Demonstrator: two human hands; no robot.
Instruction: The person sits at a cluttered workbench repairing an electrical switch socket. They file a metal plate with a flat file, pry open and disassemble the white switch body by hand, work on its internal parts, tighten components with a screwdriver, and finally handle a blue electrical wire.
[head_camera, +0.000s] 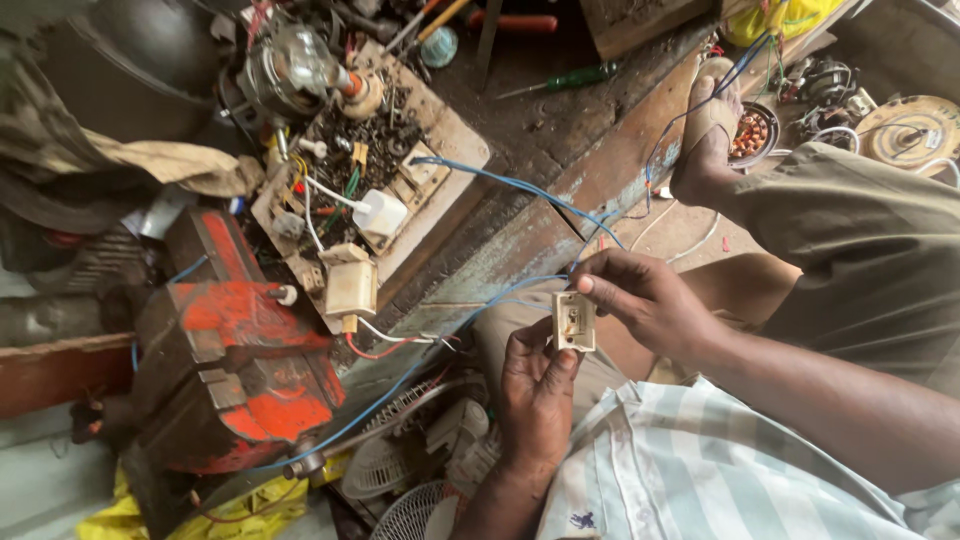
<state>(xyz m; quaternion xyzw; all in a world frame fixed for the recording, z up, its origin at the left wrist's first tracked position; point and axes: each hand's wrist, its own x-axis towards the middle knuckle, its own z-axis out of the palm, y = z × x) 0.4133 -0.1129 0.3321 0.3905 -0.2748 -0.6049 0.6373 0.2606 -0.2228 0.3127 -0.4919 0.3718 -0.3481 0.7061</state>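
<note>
Left hand (535, 385) raised, palm away, fingertips pinched. Right hand (645, 300) reaches in from the right, thumb and forefinger closed opposite it.

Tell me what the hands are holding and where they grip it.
Both hands hold a small cream switch box. The left hand pinches its lower end, the right hand its upper edge and right side. Blue wires run from it.

I see a small cream rectangular switch box (573, 321), plastic, held upright above my lap, long side vertical, open face toward the camera with dark slots and metal bits inside. Thin blue wires (520, 186) run from its top edge up and left across the wooden bench toward the parts board
</note>
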